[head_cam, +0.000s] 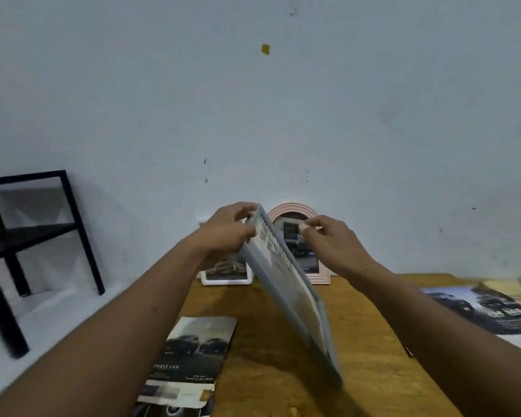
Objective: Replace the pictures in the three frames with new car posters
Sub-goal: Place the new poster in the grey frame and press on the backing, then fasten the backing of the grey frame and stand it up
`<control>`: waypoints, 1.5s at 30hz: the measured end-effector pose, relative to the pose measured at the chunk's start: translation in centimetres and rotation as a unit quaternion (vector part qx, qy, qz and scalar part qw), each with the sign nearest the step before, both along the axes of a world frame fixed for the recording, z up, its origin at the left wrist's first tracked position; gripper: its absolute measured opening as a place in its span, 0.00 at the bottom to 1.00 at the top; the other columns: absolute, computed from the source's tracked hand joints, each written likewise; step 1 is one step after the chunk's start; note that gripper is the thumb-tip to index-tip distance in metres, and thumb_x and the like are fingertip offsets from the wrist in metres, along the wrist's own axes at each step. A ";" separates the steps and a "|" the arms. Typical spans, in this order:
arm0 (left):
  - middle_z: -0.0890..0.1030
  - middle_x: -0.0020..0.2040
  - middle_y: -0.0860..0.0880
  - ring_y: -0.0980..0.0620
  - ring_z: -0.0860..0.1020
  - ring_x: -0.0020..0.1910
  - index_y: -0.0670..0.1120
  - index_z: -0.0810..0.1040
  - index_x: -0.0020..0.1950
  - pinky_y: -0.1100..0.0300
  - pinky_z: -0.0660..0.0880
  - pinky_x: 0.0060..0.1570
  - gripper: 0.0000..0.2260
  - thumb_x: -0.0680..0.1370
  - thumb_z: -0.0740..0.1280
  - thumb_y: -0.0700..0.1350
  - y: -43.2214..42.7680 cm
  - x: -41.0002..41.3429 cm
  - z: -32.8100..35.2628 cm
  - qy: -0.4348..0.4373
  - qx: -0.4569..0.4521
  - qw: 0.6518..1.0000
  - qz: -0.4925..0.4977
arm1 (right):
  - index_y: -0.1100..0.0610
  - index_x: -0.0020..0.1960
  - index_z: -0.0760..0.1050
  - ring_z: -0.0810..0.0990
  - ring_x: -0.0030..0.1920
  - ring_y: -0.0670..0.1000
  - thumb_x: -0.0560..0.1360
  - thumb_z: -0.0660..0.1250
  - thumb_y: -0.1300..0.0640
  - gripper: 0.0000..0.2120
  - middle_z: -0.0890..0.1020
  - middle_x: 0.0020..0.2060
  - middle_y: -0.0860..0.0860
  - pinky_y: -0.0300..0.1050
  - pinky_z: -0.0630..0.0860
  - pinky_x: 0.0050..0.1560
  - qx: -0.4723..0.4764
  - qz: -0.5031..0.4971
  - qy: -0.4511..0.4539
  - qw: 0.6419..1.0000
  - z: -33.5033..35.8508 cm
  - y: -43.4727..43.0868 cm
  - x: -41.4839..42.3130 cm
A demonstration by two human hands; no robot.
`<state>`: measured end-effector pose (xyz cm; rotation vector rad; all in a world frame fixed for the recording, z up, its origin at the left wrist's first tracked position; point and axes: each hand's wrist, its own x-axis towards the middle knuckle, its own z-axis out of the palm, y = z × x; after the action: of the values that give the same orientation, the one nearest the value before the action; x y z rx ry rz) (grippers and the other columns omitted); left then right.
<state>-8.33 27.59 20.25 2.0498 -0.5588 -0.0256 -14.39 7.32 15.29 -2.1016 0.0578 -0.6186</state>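
Grey frame [295,293] stands tilted on the wooden counter [268,356], top end raised toward the wall, lower end down near the counter surface; the contact itself is blurred. Left hand [226,233] is at the frame's top left corner, its fingers [244,210] curled over the upper edge and clamped on it, so the frame's top sits inside that grip. Right hand [331,239] is just to the right of the frame's top, thumb and forefinger tips [303,227] pressed together close against its pale face; I cannot tell whether they hold a tab or edge or only meet each other. Behind the frame, against the wall, stands a pink arched frame [292,207] with a dark car picture in it. Behind and left of the grey frame stands a white frame [226,280], partly hidden by the left wrist. Left of the frame's lower end a car poster [193,347] lies flat on the counter. Well to the frame's right lies another car poster [478,308]. Far left of the frame, a black shelf unit [27,233] stands on the floor.
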 end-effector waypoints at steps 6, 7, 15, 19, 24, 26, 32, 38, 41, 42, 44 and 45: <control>0.76 0.67 0.48 0.42 0.77 0.61 0.52 0.78 0.69 0.51 0.81 0.50 0.28 0.77 0.60 0.26 4.6 1.3 -6.3 0.096 -0.114 0.988 0.035 | 0.53 0.71 0.69 0.77 0.60 0.55 0.81 0.63 0.47 0.21 0.79 0.64 0.55 0.48 0.74 0.54 -0.045 -0.056 0.130 0.989 -9.3 -3.3 -2.3; 0.77 0.65 0.49 0.41 0.78 0.60 0.53 0.79 0.68 0.49 0.82 0.50 0.29 0.76 0.61 0.26 5.1 1.4 -8.1 0.115 -0.116 0.985 0.051 | 0.53 0.72 0.69 0.77 0.61 0.55 0.81 0.64 0.48 0.21 0.78 0.65 0.55 0.49 0.76 0.55 -0.054 -0.066 0.150 0.985 -10.9 -3.9 -2.9; 0.77 0.70 0.47 0.47 0.78 0.61 0.51 0.75 0.72 0.53 0.78 0.55 0.22 0.80 0.67 0.36 3.0 -0.4 -20.3 0.198 -0.108 0.970 0.092 | 0.56 0.73 0.66 0.74 0.64 0.57 0.81 0.64 0.52 0.23 0.75 0.68 0.57 0.49 0.72 0.59 -0.102 -0.094 0.181 0.974 -18.0 -6.2 -5.9; 0.73 0.72 0.47 0.47 0.75 0.64 0.54 0.69 0.76 0.51 0.75 0.59 0.26 0.80 0.70 0.44 1.6 -1.0 -22.1 0.156 -0.029 0.982 0.103 | 0.56 0.73 0.65 0.73 0.64 0.57 0.81 0.62 0.52 0.22 0.74 0.67 0.57 0.49 0.72 0.60 -0.175 -0.116 0.169 0.963 -19.2 -6.4 -6.5; 0.66 0.78 0.50 0.46 0.68 0.74 0.56 0.61 0.81 0.51 0.67 0.68 0.31 0.80 0.69 0.53 1.2 -1.4 -22.6 0.107 0.049 0.990 0.079 | 0.57 0.72 0.64 0.73 0.63 0.57 0.82 0.61 0.52 0.21 0.74 0.67 0.57 0.47 0.71 0.56 -0.191 -0.104 0.168 0.962 -19.3 -6.3 -6.6; 0.66 0.78 0.51 0.46 0.66 0.75 0.57 0.60 0.80 0.47 0.66 0.72 0.34 0.77 0.68 0.62 0.5 -1.5 -22.9 0.042 0.130 0.989 0.061 | 0.57 0.73 0.65 0.74 0.64 0.56 0.82 0.61 0.51 0.22 0.74 0.68 0.57 0.47 0.71 0.58 -0.179 -0.097 0.174 0.964 -18.8 -6.3 -6.8; 0.56 0.83 0.49 0.47 0.52 0.82 0.56 0.53 0.83 0.44 0.54 0.79 0.38 0.78 0.62 0.68 -6.3 -3.7 -23.7 -0.076 0.240 0.967 -0.037 | 0.56 0.70 0.71 0.74 0.65 0.55 0.81 0.63 0.50 0.20 0.76 0.66 0.54 0.48 0.72 0.63 -0.200 -0.125 0.168 0.957 -16.7 -8.4 -10.0; 0.47 0.84 0.50 0.49 0.42 0.82 0.55 0.50 0.83 0.47 0.40 0.79 0.34 0.82 0.59 0.64 -17.0 -10.6 -23.7 -0.159 0.262 0.934 -0.185 | 0.50 0.68 0.72 0.73 0.66 0.51 0.78 0.66 0.50 0.19 0.74 0.68 0.50 0.48 0.72 0.63 -0.215 -0.202 0.215 0.931 -16.1 -15.0 -17.3; 0.47 0.84 0.48 0.48 0.42 0.82 0.54 0.49 0.84 0.47 0.44 0.80 0.35 0.82 0.58 0.64 -20.6 -12.4 -23.9 -0.165 0.269 0.921 -0.227 | 0.48 0.74 0.67 0.63 0.76 0.53 0.80 0.64 0.47 0.24 0.65 0.76 0.48 0.57 0.64 0.73 -0.218 -0.195 0.298 0.909 -16.3 -17.9 -20.9; 0.48 0.84 0.48 0.47 0.43 0.83 0.53 0.50 0.84 0.47 0.44 0.80 0.35 0.82 0.57 0.65 -21.2 -12.7 -24.0 -0.162 0.273 0.918 -0.236 | 0.46 0.76 0.64 0.56 0.79 0.54 0.80 0.63 0.46 0.25 0.60 0.79 0.48 0.60 0.58 0.76 -0.224 -0.182 0.332 0.898 -16.7 -18.6 -21.7; 0.50 0.84 0.48 0.47 0.45 0.83 0.52 0.50 0.84 0.48 0.45 0.80 0.35 0.82 0.57 0.65 -21.7 -12.9 -24.1 -0.154 0.285 0.914 -0.245 | 0.43 0.79 0.56 0.46 0.81 0.54 0.82 0.58 0.44 0.27 0.52 0.81 0.47 0.62 0.48 0.77 -0.221 -0.158 0.381 0.884 -17.6 -19.1 -22.7; 0.51 0.84 0.47 0.47 0.46 0.83 0.52 0.51 0.84 0.48 0.45 0.80 0.35 0.82 0.57 0.65 -21.7 -13.0 -24.2 -0.153 0.289 0.912 -0.248 | 0.43 0.80 0.54 0.44 0.81 0.54 0.83 0.56 0.44 0.27 0.49 0.81 0.47 0.62 0.45 0.77 -0.218 -0.156 0.385 0.883 -18.0 -19.1 -22.9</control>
<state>-21.28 5.89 -3.91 2.4345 -1.3991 -0.1927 -37.27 -11.78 -2.71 -2.6870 0.7806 0.0853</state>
